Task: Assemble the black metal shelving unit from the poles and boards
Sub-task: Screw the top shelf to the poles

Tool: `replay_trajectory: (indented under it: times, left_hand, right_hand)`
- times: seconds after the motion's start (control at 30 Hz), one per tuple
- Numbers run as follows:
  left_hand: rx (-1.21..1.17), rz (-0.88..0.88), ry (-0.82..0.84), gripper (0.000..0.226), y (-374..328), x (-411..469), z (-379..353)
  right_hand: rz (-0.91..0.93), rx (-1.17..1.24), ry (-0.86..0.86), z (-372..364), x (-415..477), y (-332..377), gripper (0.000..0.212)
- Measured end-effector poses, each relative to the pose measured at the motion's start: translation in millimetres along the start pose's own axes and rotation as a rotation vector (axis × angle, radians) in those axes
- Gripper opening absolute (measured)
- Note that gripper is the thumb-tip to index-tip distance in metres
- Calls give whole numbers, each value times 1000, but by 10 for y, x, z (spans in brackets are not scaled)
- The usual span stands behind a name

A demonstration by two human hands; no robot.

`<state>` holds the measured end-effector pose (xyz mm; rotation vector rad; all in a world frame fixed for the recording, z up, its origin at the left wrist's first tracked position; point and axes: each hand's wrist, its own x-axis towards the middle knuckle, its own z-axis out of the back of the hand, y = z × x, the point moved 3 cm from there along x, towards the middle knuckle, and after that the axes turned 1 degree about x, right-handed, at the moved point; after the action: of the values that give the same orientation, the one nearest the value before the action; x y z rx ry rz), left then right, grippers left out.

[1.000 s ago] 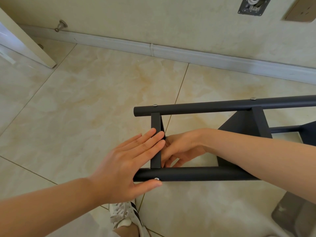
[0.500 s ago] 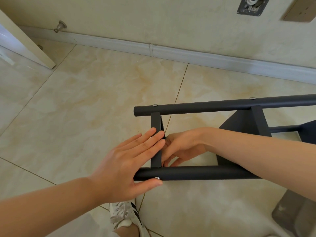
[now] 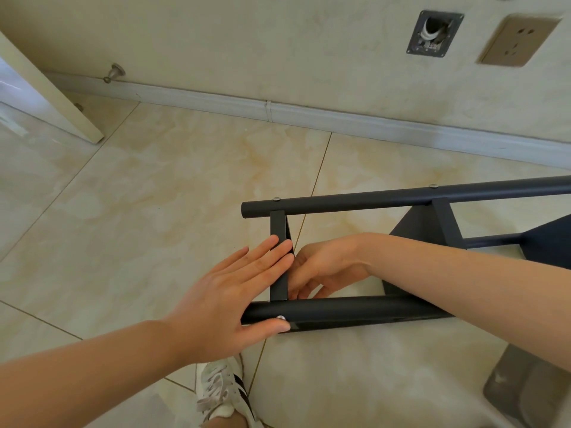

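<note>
The half-built black shelving unit (image 3: 401,257), lying sideways on the tiled floor (image 3: 154,227), was steadied at its end board (image 3: 279,273) by a flat, open-fingered left hand (image 3: 234,301) and a right hand (image 3: 324,267) with curled fingers of unclear grip; it was judged rigid, smooth, best held by its poles (image 3: 355,313).

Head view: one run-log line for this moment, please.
left hand flat on near black metal pole | right hand behind black end board | unit on side

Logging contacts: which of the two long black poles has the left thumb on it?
The near pole, closest to the camera; the left hand lays its thumb beside its screw. The far pole is untouched.
</note>
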<state>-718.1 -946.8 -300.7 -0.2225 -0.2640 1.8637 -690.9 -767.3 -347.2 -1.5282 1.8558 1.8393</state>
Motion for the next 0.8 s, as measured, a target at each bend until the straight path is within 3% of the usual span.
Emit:
replay_trajectory:
  times: [0.17,0.3,0.5,0.7,0.8]
  left_hand:
    - [-12,65,80,80,-15,-5,8]
    - [-97,172,104,76,-91,-39,8]
    - [-518,489,-261,62,-377,-233,-170]
    - [-703,766,-443,47,-476,-312,-301]
    - [-868,880,-515,62,-533,-303,-347]
  right_hand:
    - [-59,-59,-58,-30,-303,-3,27]
    - [-95,-271,-124,-136,-680,46,34]
    - [-99,-793,-406,-310,-1156,47,34]
    - [-151,-965,-643,-374,-1501,-233,34]
    - [-134,-1011,-706,-416,-1666,-391,36]
